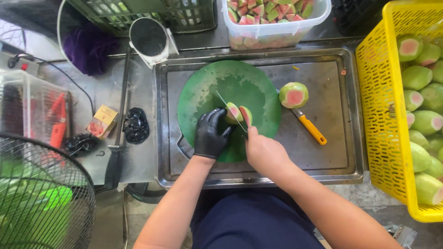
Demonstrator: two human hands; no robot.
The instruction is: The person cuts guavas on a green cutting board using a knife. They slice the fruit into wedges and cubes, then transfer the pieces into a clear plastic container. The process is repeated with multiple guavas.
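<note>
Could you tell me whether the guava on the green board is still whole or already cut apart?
Cut apart: the guava shows two pieces with pink flesh, the knife between them.

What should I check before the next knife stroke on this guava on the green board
1. Guava pieces steadied by gloved left hand: ok.
2. Knife gripped in right hand, blade between the pieces: ok.
3. Left fingertips away from the blade: cannot tell, they sit very near it.
4. Green cutting board flat inside the metal tray: ok.
5. Yellow-handled peeler and halved guava lie apart from the cut: ok.
</note>
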